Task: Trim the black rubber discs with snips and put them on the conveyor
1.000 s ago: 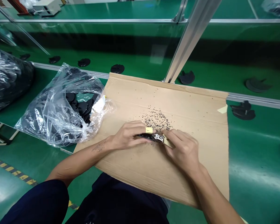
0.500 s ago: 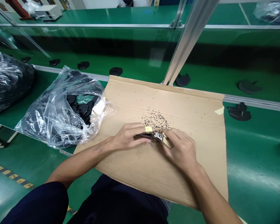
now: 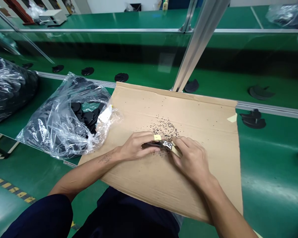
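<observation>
My left hand [image 3: 139, 145] pinches a flat black plastic piece [image 3: 150, 144] between thumb and fingers; yellow tape wraps one finger. My right hand [image 3: 191, 157] is closed round the pale yellow handles of a pair of nippers [image 3: 168, 144]. The metal head of the nippers meets the right edge of the black piece, and the jaws' exact gap is too small to tell. Both hands are held over a sheet of cardboard [image 3: 144, 178]. Tiny black scraps [image 3: 165, 127] lie scattered on the cardboard, mostly just beyond my hands.
A clear plastic bag [image 3: 52, 125] with black discs lies left of the cardboard, and a fuller bag [image 3: 10, 89] sits farther left. Black parts [image 3: 253, 119] rest at the right; several more line the green conveyor belt [image 3: 149, 72] behind. A metal post [image 3: 201, 43] rises at the back edge.
The nippers' head has turned slightly against the black piece. Both hands stay in nearly the same place, and the view has shifted a little.
</observation>
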### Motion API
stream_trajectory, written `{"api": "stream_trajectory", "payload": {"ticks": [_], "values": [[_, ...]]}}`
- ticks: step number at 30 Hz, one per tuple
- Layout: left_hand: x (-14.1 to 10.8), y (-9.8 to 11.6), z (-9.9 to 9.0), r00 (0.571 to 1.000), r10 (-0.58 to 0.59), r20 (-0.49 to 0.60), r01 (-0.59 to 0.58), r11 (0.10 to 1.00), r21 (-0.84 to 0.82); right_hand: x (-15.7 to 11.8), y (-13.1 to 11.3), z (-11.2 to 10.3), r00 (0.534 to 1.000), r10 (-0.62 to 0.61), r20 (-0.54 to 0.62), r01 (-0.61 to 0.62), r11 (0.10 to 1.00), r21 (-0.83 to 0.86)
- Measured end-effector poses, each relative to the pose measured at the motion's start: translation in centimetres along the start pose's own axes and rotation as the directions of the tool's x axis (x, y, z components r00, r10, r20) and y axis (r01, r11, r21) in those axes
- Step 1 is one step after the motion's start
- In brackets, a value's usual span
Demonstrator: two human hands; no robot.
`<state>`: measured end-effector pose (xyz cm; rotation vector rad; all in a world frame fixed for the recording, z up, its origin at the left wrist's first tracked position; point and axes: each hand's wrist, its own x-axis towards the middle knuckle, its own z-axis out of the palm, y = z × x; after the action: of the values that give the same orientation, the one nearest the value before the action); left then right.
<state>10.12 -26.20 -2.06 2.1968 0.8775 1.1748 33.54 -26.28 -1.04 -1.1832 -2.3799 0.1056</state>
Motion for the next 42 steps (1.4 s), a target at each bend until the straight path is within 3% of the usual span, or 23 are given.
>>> {"api": "stream_trajectory", "payload": {"ticks": [4, 8, 10, 13, 16, 19, 23, 27, 30, 35, 42], "values": [[0.1, 0.3, -0.2, 0.984, -0.153, -0.088, 0.138, 0.977, -0.16, 0.3, -0.2, -0.3, 0.996, 0.084, 0.029, -0.088, 0.937, 0.337], [0.1, 0.6, 0.0, 0.967, -0.255, -0.024, 0.227, 0.897, -0.38, 0.5, -1.0, -0.6, 0.993, 0.115, 0.023, -0.11, 0.835, 0.539], [0.0, 0.5, 0.1, 0.98, -0.2, -0.01, 0.185, 0.924, -0.335, 0.4, -1.3, -0.5, 0.996, 0.073, -0.045, -0.041, 0.866, 0.498], [0.0, 0.2, 0.2, 0.999, -0.032, -0.014, 0.031, 0.999, -0.045, 0.0, -1.4, -0.3, 0.99, -0.056, -0.13, 0.094, 0.946, 0.309], [-0.2, 0.1, 0.4, 0.995, 0.086, 0.057, -0.098, 0.964, 0.245, -0.2, -1.2, -0.1, 0.969, -0.197, -0.153, 0.219, 0.965, 0.146], [-0.4, 0.3, 0.6, 0.988, 0.065, 0.142, -0.115, 0.918, 0.379, -0.2, -1.3, -0.1, 0.951, -0.266, -0.155, 0.289, 0.946, 0.146], [-0.5, 0.3, 0.6, 0.986, 0.039, 0.16, -0.09, 0.941, 0.327, 0.0, -1.6, -0.6, 0.961, -0.23, -0.151, 0.27, 0.895, 0.355], [-0.3, 0.0, 0.1, 0.999, -0.013, 0.051, 0.006, 0.992, 0.129, 0.2, -1.1, -1.2, 0.972, -0.008, -0.234, 0.139, 0.823, 0.55], [-0.2, -0.1, 0.0, 0.999, -0.051, 0.009, 0.05, 0.998, 0.044, 0.4, 0.0, -1.2, 0.966, 0.065, -0.25, 0.037, 0.923, 0.384], [-0.2, 0.2, 0.0, 0.999, -0.027, 0.041, 0.029, 0.998, -0.048, 0.4, 1.0, -0.7, 0.992, -0.059, -0.115, 0.065, 0.996, 0.053], [-0.1, 0.3, -0.2, 0.999, 0.002, 0.032, 0.001, 0.996, -0.091, 0.4, 0.5, -0.7, 0.99, -0.122, -0.075, 0.122, 0.992, 0.002]]}}
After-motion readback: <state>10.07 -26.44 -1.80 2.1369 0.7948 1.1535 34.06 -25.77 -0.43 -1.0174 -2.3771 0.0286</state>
